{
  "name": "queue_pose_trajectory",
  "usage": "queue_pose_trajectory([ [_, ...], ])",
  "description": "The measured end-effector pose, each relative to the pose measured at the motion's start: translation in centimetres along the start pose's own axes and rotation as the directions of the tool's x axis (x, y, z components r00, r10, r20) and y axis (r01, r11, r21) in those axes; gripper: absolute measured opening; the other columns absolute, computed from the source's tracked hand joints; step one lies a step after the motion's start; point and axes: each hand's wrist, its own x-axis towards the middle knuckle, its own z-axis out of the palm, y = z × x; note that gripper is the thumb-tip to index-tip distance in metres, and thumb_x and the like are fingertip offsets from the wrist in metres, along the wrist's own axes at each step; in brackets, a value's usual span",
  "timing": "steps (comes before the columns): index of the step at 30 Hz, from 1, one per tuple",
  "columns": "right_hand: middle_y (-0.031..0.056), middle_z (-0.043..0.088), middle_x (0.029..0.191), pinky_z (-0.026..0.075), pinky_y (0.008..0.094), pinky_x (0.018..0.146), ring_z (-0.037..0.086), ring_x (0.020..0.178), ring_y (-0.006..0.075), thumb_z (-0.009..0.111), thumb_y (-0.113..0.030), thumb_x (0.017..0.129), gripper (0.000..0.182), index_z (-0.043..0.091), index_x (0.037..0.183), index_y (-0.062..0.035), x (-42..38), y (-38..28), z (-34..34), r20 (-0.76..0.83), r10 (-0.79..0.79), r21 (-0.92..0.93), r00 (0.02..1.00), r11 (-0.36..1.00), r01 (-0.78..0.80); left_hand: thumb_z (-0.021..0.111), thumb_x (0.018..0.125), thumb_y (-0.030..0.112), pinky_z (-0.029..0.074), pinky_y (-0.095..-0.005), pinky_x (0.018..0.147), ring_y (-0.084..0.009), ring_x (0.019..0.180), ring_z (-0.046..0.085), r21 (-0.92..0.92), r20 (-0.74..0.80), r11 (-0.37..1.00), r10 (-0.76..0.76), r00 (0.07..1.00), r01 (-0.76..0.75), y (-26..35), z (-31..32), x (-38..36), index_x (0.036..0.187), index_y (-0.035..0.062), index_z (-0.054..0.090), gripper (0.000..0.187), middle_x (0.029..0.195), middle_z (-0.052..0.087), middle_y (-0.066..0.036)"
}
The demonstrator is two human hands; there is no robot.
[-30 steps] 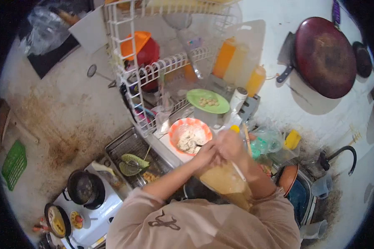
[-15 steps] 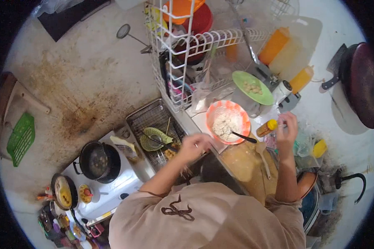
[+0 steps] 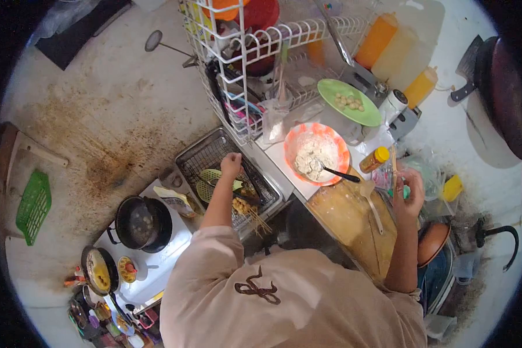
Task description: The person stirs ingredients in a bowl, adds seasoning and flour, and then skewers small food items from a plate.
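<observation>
My left hand [image 3: 232, 166] is over the wire-rack tray [image 3: 187, 155], its fingers pinched together; what they hold, if anything, is too small to make out. Below it in the tray lie a yellow-green slotted strainer [image 3: 205, 188] and skewered balls [image 3: 241, 205], their sticks poking over the near edge. On the right, my right hand [image 3: 412, 194] is closed around thin wooden skewers [image 3: 394, 163] that point upward. Beside that hand stands a yellow-capped jar [image 3: 374, 159]. Between the hands sits an orange-and-white bowl [image 3: 288, 152] of floury mixture, with a black-handled spoon [image 3: 342, 174] in it.
A wooden board [image 3: 336, 211] carries a wooden spatula [image 3: 372, 203]. Behind the bowl are a green plate [image 3: 330, 90] with small balls and a white dish rack [image 3: 243, 64]. On the stove at left stand a black pot [image 3: 119, 217] and a frying pan [image 3: 98, 269].
My left hand has moved left and away from me, from beside the bowl to over the tray. My right hand has shifted slightly right and nearer me, with skewers now showing in it.
</observation>
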Motion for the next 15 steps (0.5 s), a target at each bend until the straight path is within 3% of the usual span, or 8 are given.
queue_pose_trajectory([
  [2, 0.0111, 0.054, 0.088, 0.044, 0.0263, 0.064, 0.053, 0.077, 0.0189, 0.055, 0.001, 0.075, 0.009, 0.055, 0.084, -0.0016, -0.4, -0.3, -0.7, 0.013, 0.016, -0.047, 1.0, 0.999, -0.015, 0.049, 0.082, 0.042, 0.043, -0.0327, 0.052, -0.0191, 0.051, 0.055, 0.053, -0.07, 0.996, 0.081, 0.994, -0.077, 0.0, -0.1, -0.3, 0.076, -0.0008, 0.058, 0.044, 0.062, 0.057, -0.011],
  [5, 0.0109, 0.054, 0.088, 0.044, 0.0266, 0.065, 0.053, 0.077, 0.0189, 0.055, 0.001, 0.076, 0.009, 0.055, 0.084, -0.0015, -0.9, -0.1, -1.8, 0.031, 0.089, -0.008, 0.996, 0.996, -0.089, 0.04, 0.085, 0.045, 0.038, -0.0284, 0.045, -0.0157, 0.044, 0.047, -0.331, -0.051, 0.943, 0.025, 0.998, -0.04, 3.2, -1.8, -5.7, 0.063, 0.0011, 0.057, 0.052, 0.052, 0.053, -0.007],
  [7, 0.0113, 0.054, 0.088, 0.044, 0.0271, 0.066, 0.053, 0.078, 0.0196, 0.054, 0.0, 0.076, 0.009, 0.055, 0.084, -0.0013, -0.9, 0.1, -2.4, 0.046, 0.094, 0.043, 0.994, 0.994, -0.096, 0.039, 0.087, 0.041, 0.034, -0.0259, 0.044, -0.0123, 0.043, 0.041, -0.641, 0.002, 0.76, -0.138, 0.99, 0.107, 3.1, -2.8, -8.8, 0.061, 0.0011, 0.056, 0.05, 0.052, 0.051, -0.005],
  [9, 0.012, 0.054, 0.089, 0.044, 0.0277, 0.068, 0.054, 0.079, 0.021, 0.054, -0.001, 0.076, 0.009, 0.055, 0.085, -0.0012, -0.1, 0.3, -2.9, 0.056, 0.042, 0.078, 0.998, 0.996, -0.046, 0.042, 0.087, 0.037, 0.034, -0.0234, 0.046, -0.0095, 0.048, 0.043, -0.384, 0.031, 0.919, -0.087, 0.996, 0.093, 5.9, -5.0, -14.1, 0.063, -0.0011, 0.057, 0.047, 0.053, 0.052, -0.005],
  [11, 0.013, 0.054, 0.09, 0.043, 0.03, 0.072, 0.054, 0.082, 0.0239, 0.054, -0.002, 0.076, 0.01, 0.056, 0.086, -0.0015, 1.5, 0.6, -2.3, 0.072, -0.005, 0.03, 0.997, 1.0, 0.003, 0.048, 0.086, 0.027, 0.035, -0.0195, 0.048, -0.0078, 0.051, 0.045, -0.251, 0.099, 0.967, 0.08, 0.992, -0.053, 3.6, -5.8, -16.1, 0.077, -0.0033, 0.06, 0.035, 0.058, 0.054, -0.004],
  [14, 0.0147, 0.055, 0.093, 0.041, 0.035, 0.08, 0.052, 0.089, 0.0299, 0.055, -0.004, 0.073, 0.014, 0.057, 0.087, -0.0021, 5.6, 2.5, 0.9, 0.126, -0.088, -0.015, 0.988, 0.996, 0.09, 0.051, 0.084, 0.016, 0.038, -0.0191, 0.052, -0.0079, 0.057, 0.048, -0.451, 0.259, 0.893, 0.123, 0.958, 0.008, 5.8, -7.2, -20.1, 0.1, -0.0021, 0.056, 0.025, 0.08, 0.059, -0.006],
  [15, 0.0149, 0.055, 0.095, 0.04, 0.0359, 0.081, 0.051, 0.091, 0.0308, 0.056, -0.005, 0.072, 0.017, 0.058, 0.088, -0.0027, 7.4, 3.2, 2.6, 0.205, -0.083, 0.005, 0.975, 0.996, 0.084, 0.052, 0.083, 0.015, 0.038, -0.0192, 0.054, -0.0081, 0.06, 0.048, -0.524, 0.248, 0.852, 0.155, 0.956, -0.002, 6.6, -7.3, -21.3, 0.105, -0.001, 0.053, 0.027, 0.087, 0.058, -0.006],
])
